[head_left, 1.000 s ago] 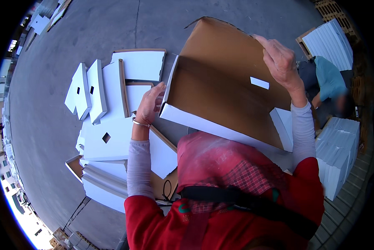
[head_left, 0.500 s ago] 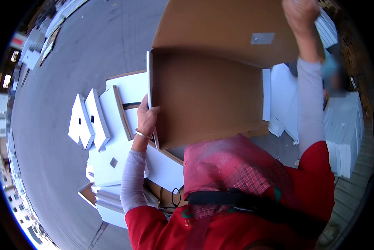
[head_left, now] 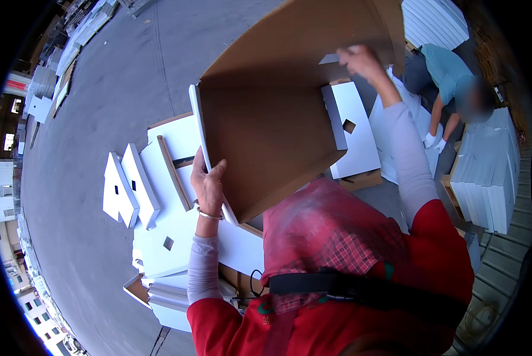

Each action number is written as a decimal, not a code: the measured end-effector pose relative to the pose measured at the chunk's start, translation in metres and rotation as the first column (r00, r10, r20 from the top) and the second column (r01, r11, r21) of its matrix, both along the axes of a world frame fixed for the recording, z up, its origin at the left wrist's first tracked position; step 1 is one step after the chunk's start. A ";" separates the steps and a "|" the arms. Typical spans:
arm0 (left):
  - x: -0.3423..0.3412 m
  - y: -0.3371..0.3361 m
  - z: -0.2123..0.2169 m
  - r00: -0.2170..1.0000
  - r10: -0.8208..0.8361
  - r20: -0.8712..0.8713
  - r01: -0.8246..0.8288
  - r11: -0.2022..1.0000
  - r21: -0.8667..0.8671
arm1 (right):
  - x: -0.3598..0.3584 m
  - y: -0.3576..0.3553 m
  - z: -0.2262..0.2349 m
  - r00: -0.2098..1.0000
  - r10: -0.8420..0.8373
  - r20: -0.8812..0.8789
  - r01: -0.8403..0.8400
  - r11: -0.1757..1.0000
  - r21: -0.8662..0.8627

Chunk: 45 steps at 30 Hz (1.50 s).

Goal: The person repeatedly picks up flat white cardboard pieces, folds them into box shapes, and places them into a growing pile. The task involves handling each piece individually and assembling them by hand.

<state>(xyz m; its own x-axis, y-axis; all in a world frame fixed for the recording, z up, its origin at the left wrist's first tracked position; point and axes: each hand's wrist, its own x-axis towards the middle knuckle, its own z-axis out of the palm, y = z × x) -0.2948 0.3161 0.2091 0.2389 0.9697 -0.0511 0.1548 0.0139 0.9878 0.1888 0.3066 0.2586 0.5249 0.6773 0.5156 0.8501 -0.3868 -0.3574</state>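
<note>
I hold up a large flat cardboard sheet [head_left: 278, 113], brown on the side facing me and white along its folded edge. My left hand [head_left: 207, 181] grips the white left edge low down, a bracelet on its wrist. My right hand [head_left: 361, 59] grips the sheet's upper right part, arm stretched out. The sheet is tilted and hides the ground behind it. My red top and patterned headscarf [head_left: 331, 237] fill the lower middle.
White die-cut cardboard pieces [head_left: 159, 196] lie spread and stacked on the grey pavement [head_left: 105, 89] to the left. More white sheets [head_left: 355, 127] lie at right. A person in a teal shirt [head_left: 447, 77] bends over beside tall stacks of white sheets [head_left: 485, 172].
The sheet has swung and tilted, its white edge now upright at left. My right hand came down from the frame's top; my left hand slid along the white edge.
</note>
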 end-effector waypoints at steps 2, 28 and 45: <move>0.013 -0.005 0.000 0.999 0.027 0.032 -0.027 1.000 -0.002 | -0.055 0.002 -0.032 0.931 0.234 -0.281 -0.227 0.972 0.058; 0.076 -0.065 -0.021 0.976 -0.206 0.064 0.208 0.978 -0.032 | -0.229 -0.028 -0.072 -0.626 0.266 -0.733 -0.188 0.861 0.472; 0.040 -0.079 -0.049 0.859 -0.506 0.074 0.491 0.857 0.156 | -0.161 -0.037 -0.027 0.032 0.569 -0.822 0.080 0.818 0.569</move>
